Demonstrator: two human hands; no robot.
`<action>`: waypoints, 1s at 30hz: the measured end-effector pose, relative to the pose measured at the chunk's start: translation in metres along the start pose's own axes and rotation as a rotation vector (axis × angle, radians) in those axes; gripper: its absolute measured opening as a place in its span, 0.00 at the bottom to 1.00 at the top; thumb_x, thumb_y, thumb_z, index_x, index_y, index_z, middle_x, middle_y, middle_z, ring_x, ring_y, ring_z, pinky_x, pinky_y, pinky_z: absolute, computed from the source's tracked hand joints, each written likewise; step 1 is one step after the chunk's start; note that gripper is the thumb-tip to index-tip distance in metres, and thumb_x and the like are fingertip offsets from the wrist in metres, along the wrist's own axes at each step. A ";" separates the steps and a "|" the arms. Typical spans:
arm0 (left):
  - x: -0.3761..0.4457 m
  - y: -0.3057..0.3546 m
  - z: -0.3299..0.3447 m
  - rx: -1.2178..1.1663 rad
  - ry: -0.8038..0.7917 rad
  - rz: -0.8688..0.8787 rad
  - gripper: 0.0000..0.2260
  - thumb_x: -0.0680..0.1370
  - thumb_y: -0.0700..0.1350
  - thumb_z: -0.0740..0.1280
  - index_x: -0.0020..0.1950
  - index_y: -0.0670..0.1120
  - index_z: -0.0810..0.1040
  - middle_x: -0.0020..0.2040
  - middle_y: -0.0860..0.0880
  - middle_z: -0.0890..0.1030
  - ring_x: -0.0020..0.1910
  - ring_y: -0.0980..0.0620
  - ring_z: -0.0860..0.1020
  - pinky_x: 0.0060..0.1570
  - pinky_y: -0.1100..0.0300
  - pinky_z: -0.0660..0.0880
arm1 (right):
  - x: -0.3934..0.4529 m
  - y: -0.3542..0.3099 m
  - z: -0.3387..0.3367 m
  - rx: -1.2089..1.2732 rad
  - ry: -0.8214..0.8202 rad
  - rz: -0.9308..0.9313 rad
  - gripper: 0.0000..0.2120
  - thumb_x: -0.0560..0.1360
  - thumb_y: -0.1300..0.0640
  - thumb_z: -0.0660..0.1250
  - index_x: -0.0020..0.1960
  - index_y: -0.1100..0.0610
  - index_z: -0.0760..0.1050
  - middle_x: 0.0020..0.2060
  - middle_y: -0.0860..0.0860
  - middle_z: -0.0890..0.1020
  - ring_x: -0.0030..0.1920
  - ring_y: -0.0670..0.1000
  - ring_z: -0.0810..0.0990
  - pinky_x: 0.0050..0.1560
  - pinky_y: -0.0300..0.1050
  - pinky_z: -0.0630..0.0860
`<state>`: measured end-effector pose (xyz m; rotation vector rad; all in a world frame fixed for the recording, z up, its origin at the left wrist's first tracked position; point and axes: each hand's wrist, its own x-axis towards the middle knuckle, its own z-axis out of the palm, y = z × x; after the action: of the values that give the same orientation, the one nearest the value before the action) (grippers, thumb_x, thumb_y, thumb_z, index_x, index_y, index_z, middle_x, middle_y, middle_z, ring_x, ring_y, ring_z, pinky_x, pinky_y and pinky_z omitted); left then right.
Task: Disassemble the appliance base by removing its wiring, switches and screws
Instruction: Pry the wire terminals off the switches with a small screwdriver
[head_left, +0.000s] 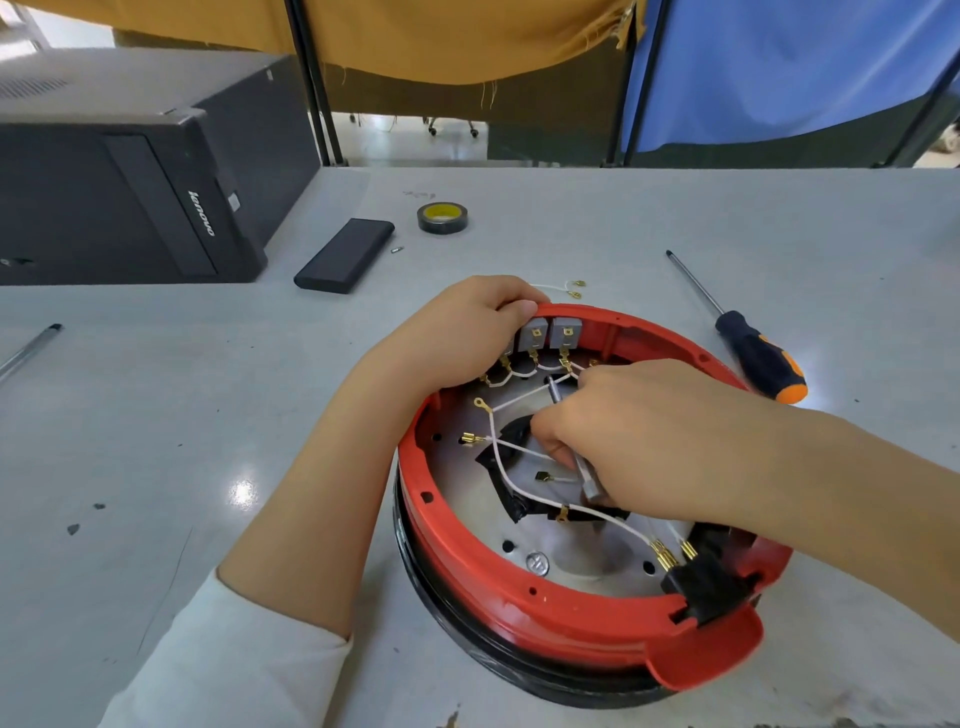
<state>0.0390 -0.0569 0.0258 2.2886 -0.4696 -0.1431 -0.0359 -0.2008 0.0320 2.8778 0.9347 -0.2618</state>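
Near the worktop's front edge, the red appliance base (524, 597) is steadied by the left hand (467, 322) curled over its far rim, so the right hand (639, 436), gripping a grey metal tool (589, 480), can work among the white wires (519, 488).

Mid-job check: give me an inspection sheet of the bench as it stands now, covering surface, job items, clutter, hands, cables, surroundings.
Surface: grey table, scuffed, with dark specks.
Job's things: red appliance base lies open; grey switches at its far rim; black socket at near rim.
Clutter: screwdriver, tape roll, black case, loose screw.
Hands: left hand grips the far rim; right hand holds a metal tool inside.
Cables: white wires with brass terminals, several ends loose.
Surroundings: computer tower, yellow and blue cloths behind.
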 end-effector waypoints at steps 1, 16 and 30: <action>0.000 0.000 0.000 0.004 0.002 0.001 0.12 0.82 0.46 0.57 0.61 0.53 0.77 0.58 0.54 0.79 0.56 0.56 0.74 0.46 0.73 0.65 | 0.001 0.000 0.001 -0.006 -0.019 -0.002 0.10 0.71 0.58 0.66 0.50 0.47 0.73 0.33 0.44 0.68 0.40 0.49 0.73 0.41 0.47 0.76; 0.003 -0.001 0.000 -0.007 0.008 0.038 0.12 0.81 0.45 0.58 0.60 0.51 0.78 0.37 0.59 0.76 0.33 0.70 0.73 0.30 0.77 0.64 | -0.017 0.016 -0.036 0.906 0.032 0.132 0.19 0.76 0.61 0.65 0.34 0.55 0.58 0.36 0.47 0.85 0.31 0.46 0.69 0.36 0.42 0.66; -0.001 0.003 -0.002 -0.031 -0.010 0.027 0.11 0.81 0.44 0.58 0.56 0.49 0.79 0.43 0.56 0.79 0.40 0.60 0.74 0.40 0.71 0.68 | -0.014 0.025 -0.035 0.571 0.230 -0.103 0.17 0.77 0.67 0.59 0.33 0.53 0.61 0.33 0.47 0.80 0.37 0.43 0.83 0.41 0.46 0.78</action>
<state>0.0379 -0.0569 0.0293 2.2513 -0.4995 -0.1478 -0.0272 -0.2236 0.0703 3.4401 1.2190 -0.2411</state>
